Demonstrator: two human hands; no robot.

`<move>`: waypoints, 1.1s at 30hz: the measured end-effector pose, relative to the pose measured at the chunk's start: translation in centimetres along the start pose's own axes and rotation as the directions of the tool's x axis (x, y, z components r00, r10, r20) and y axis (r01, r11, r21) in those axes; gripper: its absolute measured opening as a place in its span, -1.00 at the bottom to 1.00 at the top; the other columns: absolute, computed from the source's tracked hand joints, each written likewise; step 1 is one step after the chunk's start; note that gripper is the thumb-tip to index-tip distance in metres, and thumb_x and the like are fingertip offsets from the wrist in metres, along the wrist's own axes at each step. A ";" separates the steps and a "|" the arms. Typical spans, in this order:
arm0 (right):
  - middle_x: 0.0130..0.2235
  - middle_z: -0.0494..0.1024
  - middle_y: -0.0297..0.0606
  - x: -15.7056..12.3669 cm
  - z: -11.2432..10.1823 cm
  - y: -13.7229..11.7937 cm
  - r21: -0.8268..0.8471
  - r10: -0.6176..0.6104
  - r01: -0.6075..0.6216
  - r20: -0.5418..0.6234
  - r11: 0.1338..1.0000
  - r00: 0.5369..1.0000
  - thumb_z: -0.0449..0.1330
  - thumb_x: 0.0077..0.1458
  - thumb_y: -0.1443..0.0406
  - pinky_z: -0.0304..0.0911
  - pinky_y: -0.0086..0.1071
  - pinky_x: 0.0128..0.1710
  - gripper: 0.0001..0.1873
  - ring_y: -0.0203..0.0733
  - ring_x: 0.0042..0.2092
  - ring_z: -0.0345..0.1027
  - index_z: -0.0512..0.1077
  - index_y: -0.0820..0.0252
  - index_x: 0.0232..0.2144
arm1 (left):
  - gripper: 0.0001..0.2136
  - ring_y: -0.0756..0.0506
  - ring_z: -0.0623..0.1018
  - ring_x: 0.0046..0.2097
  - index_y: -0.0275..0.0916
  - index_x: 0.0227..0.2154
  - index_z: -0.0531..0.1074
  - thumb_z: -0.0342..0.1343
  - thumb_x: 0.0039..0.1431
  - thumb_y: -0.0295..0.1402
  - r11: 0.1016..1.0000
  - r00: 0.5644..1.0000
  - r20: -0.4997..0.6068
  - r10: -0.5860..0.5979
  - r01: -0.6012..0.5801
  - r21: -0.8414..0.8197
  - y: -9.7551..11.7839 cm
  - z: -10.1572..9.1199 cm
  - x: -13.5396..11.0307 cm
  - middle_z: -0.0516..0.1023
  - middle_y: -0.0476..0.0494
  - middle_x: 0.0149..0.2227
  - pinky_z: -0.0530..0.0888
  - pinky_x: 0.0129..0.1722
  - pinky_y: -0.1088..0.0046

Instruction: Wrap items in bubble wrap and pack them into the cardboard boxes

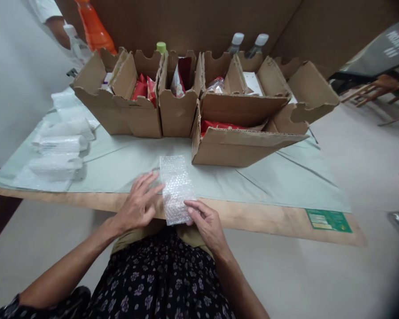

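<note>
A flat, clear bubble wrap pouch [177, 186] lies at the front edge of the table, its lower end jutting over toward my body. My right hand [204, 219] pinches its lower right corner between thumb and fingers. On the other side, my left hand [142, 201] has its fingers stretched out and spread, the fingertips close to the pouch's left edge. I cannot tell whether they touch it. Whether anything is inside the pouch does not show.
Cardboard bins [136, 117] with red packets and boxes line the back; one bin [232, 148] sits further forward. More bubble wrap pouches [58, 150] are piled at left. Behind stand an orange bottle [95, 29] and white-capped bottles [236, 42]. A green label [329, 220] is at the right edge.
</note>
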State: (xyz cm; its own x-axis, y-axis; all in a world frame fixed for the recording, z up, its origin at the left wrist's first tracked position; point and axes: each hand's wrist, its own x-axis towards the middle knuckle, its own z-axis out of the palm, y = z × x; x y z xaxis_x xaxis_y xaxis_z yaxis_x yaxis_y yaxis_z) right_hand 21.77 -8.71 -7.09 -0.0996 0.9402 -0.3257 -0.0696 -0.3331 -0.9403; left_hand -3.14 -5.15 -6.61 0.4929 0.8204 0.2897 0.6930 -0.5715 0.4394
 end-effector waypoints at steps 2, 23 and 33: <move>-0.23 0.64 -0.25 0.0 0.1 0.0 0.036 0.052 -0.052 0.020 0.998 0.998 0.35 0.16 0.07 0.37 -0.32 -0.36 -0.65 -0.28 -0.44 0.44 0.63 0.12 -0.08 | -0.31 -0.40 0.20 0.45 -0.19 0.37 0.24 0.18 0.14 -0.44 0.997 0.999 0.047 0.028 -0.024 -0.071 2.1 -0.1 -1.5 0.25 -0.34 0.43 0.14 0.42 -0.25; 0.20 0.55 -0.03 3.4 0.1 -0.7 -0.800 -0.512 0.591 0.466 0.104 0.722 0.17 0.28 0.43 0.39 0.01 0.03 -0.66 0.16 0.22 0.39 0.51 0.21 0.07 | -0.51 -0.11 0.53 -0.36 -0.26 0.26 0.35 0.14 0.26 -0.41 0.901 0.903 -0.031 -0.428 0.429 0.059 1.0 2.7 2.8 0.56 -0.02 -0.40 0.50 -0.21 0.34; -0.17 0.71 -0.24 3.9 -0.1 -2.0 -0.759 -0.490 0.600 0.435 0.251 0.755 0.13 0.39 0.35 0.31 -0.18 -0.07 -0.78 -0.08 -0.15 0.51 0.57 0.12 -0.07 | -0.74 -0.15 0.61 -0.21 -0.28 0.06 0.49 0.07 0.36 -0.46 0.993 0.985 -0.129 -0.118 0.115 -0.028 2.9 0.8 0.1 0.66 -0.17 -0.22 0.54 -0.11 0.23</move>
State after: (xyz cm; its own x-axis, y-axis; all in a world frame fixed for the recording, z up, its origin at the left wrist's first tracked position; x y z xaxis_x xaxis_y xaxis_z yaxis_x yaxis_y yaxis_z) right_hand 21.63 -4.41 -6.49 -0.4724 0.8428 0.2579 0.6765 0.5343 -0.5067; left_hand -0.63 -6.72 -5.99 0.3361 0.8773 0.3427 0.7302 -0.4725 0.4935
